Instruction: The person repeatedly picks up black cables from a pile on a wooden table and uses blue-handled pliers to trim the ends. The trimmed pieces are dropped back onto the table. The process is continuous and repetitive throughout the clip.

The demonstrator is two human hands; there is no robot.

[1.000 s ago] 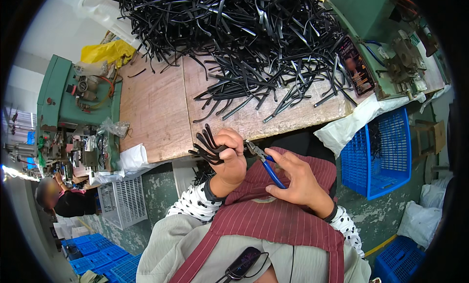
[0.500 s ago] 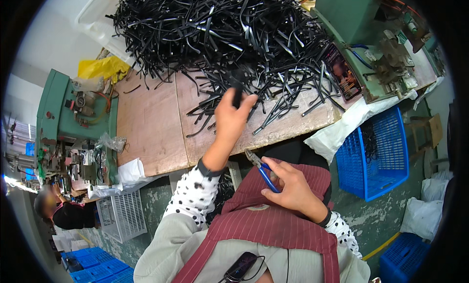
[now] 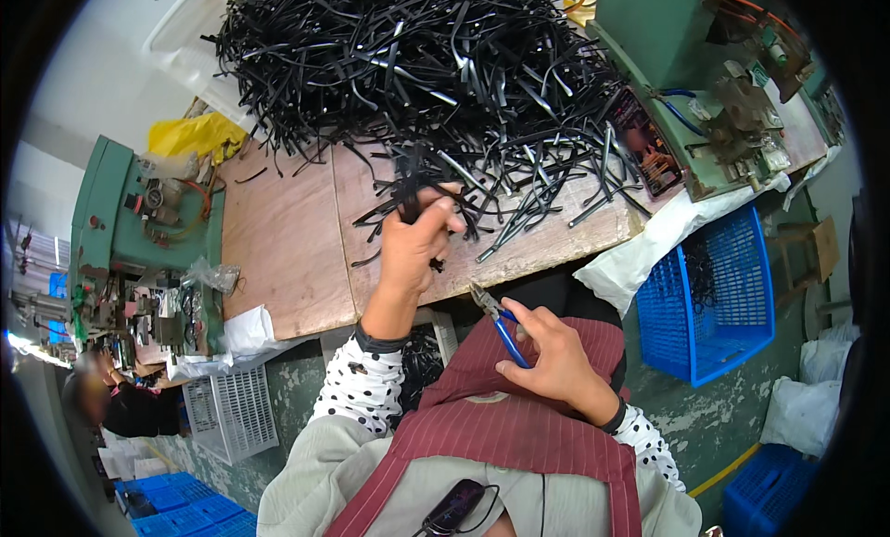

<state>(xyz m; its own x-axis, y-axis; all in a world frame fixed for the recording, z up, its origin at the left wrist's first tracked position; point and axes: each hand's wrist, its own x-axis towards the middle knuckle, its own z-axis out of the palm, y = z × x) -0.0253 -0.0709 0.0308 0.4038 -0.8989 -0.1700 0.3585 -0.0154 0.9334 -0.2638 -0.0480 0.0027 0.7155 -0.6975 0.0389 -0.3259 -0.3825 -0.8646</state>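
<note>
My left hand [image 3: 414, 245] is over the front part of the table, its fingers closed around a bunch of black strips [image 3: 408, 186] that stick up past the thumb. Loose black and shiny strips [image 3: 533, 189] lie just beyond it, spilling from a big tangled heap [image 3: 399, 64]. In my right hand [image 3: 559, 363], above my lap, is a pair of blue-handled cutting pliers [image 3: 505, 331]. Their metal jaws point up toward the table edge, and the handles stand apart.
Green machines stand at the left [image 3: 111, 212] and right [image 3: 663, 36] of the wooden table [image 3: 278, 231]. A blue crate [image 3: 732, 342] sits on the floor at right, a white crate [image 3: 232, 407] at left. Another person [image 3: 139, 407] sits at far left.
My left hand has shifted slightly left and nearer me, its fingers turned, with black strips gathered in it. The right hand and pliers have hardly moved.
</note>
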